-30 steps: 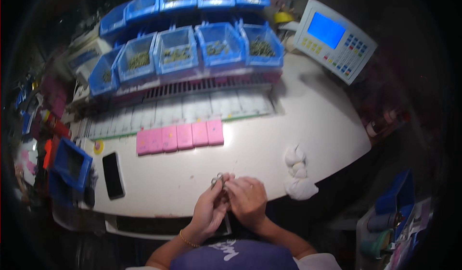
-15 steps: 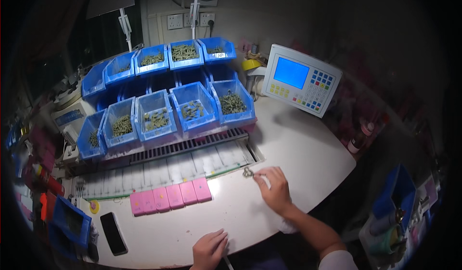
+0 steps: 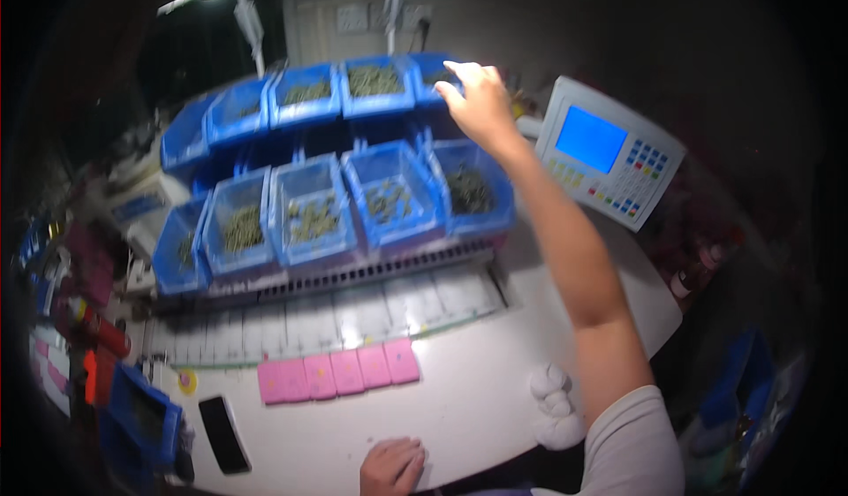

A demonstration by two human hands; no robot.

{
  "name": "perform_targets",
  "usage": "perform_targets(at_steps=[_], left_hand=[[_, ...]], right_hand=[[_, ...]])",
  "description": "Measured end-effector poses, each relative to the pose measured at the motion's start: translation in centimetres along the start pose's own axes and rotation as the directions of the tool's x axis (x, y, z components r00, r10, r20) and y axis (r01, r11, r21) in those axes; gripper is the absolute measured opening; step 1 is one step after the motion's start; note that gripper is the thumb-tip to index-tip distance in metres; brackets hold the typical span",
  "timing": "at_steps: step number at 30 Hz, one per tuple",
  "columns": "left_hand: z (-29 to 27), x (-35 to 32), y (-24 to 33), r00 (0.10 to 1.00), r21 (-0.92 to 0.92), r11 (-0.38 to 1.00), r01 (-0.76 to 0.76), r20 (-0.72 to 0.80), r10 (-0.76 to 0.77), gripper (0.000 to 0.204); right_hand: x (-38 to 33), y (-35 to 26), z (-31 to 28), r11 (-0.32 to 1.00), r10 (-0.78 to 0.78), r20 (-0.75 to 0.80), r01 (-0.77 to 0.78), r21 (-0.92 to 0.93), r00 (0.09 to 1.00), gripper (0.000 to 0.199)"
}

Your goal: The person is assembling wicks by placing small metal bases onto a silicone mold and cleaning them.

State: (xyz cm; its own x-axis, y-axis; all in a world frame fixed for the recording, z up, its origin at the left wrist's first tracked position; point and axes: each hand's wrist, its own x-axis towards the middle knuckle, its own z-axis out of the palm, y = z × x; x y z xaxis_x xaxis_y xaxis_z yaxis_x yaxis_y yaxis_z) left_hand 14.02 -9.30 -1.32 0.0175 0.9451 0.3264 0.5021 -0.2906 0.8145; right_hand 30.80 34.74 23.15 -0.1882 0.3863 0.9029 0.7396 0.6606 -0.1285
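My right hand reaches far forward over the right end of the upper bin row. Its thumb and index finger are apart and nothing shows between them. Below the fingers is a blue bin, partly covered by the hand. Beside it, another upper bin holds many small grey-green pieces. My left hand lies on the near part of the white table, fingers outstretched and close together, holding nothing. The nearest things to it are several pink blocks standing in a row.
A lower row of blue bins holds more small pieces. At right stands a control panel with a blue screen. A phone lies at left. A white lumpy object sits beneath my right arm. Lamps rise behind the bins.
My right hand has moved from the table, where it pinched a small greenish piece, up to the upper right bin, and its fingers have parted. The piece is out of sight. The view has shifted slightly.
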Motion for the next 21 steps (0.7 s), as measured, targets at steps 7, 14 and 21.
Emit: perform_targets(at_steps=[7, 14, 21], left_hand=[[-1.1, 1.6, -0.8, 0.997, -0.175, 0.983, -0.059, 0.041, 0.067, 0.013], [-3.3, -2.0, -0.1, 0.563, -0.535, 0.668, 0.517, 0.801, 0.206, 0.030], [-3.8, -6.6, -1.1, 0.656, -0.231, 0.865, 0.445, 0.741, -0.139, 0.038]], right_hand=[[-25.7, -7.4, -16.5, 0.996, 0.042, 0.835, 0.039, -0.076, 0.549, 0.045], [-34.0, -8.2, -23.7, 0.873, 0.470, 0.846, -0.274, -0.404, 0.251, 0.066], [-30.4, -11.1, -14.2, 0.992, -0.014, 0.816, -0.094, 0.083, 0.578, 0.074]])
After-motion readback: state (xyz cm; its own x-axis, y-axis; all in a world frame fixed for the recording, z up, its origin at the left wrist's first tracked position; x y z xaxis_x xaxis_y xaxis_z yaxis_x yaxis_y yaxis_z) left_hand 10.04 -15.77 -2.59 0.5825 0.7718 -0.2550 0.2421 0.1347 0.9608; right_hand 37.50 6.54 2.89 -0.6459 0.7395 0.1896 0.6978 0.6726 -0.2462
